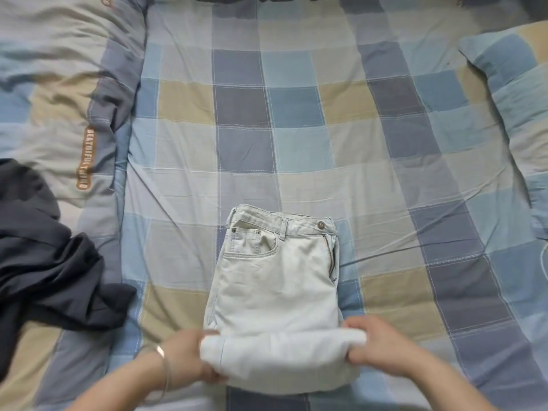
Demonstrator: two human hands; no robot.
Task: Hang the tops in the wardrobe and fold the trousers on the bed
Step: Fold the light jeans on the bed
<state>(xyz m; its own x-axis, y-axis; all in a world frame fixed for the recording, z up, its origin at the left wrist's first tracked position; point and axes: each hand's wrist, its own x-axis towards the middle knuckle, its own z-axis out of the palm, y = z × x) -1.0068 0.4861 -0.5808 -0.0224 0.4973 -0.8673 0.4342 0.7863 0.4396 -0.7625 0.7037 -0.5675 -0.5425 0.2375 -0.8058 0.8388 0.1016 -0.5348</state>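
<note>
Pale, off-white trousers point(278, 280) lie on the checked bed sheet point(243, 129), folded lengthwise, waistband and brown button away from me. The leg end is doubled up into a thick fold at the near edge. My left hand point(189, 360) grips the left end of that fold, with a bracelet on its wrist. My right hand point(382, 348) grips the right end, thumb on top. Both hands are blurred.
A dark navy garment point(50, 271) lies crumpled at the left, partly on the bunched checked duvet point(59, 93). A checked pillow point(516, 93) sits at the right. The sheet stretches beyond the trousers toward the far edge.
</note>
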